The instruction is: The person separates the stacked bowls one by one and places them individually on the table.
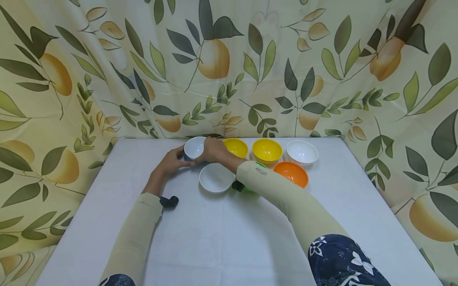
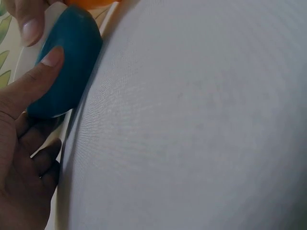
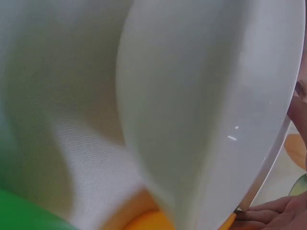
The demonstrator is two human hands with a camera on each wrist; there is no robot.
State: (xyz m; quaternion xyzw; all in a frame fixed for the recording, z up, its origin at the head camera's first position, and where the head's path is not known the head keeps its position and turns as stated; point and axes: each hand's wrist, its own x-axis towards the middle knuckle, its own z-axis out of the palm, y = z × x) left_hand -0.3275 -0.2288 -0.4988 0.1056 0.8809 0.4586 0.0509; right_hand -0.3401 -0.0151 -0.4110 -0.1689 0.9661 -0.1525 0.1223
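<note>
At the back left of the table, a white bowl (image 1: 195,148) sits in a teal bowl (image 2: 72,62), whose side shows in the left wrist view. My left hand (image 1: 169,162) holds the teal bowl from the left, its thumb against the side. From the right, my right hand (image 1: 214,151) grips the white bowl at its edge, a thumb showing on it in the left wrist view. Just in front of the hands stands another white bowl (image 1: 216,178), large in the right wrist view. Some of the right fingers are hidden.
Two yellow bowls (image 1: 267,150) and a white bowl (image 1: 302,152) line the back edge. An orange bowl (image 1: 291,173) stands before them. A green bowl (image 3: 29,213) is mostly covered by my right forearm in the head view. A patterned curtain (image 1: 222,99) hangs behind the table.
</note>
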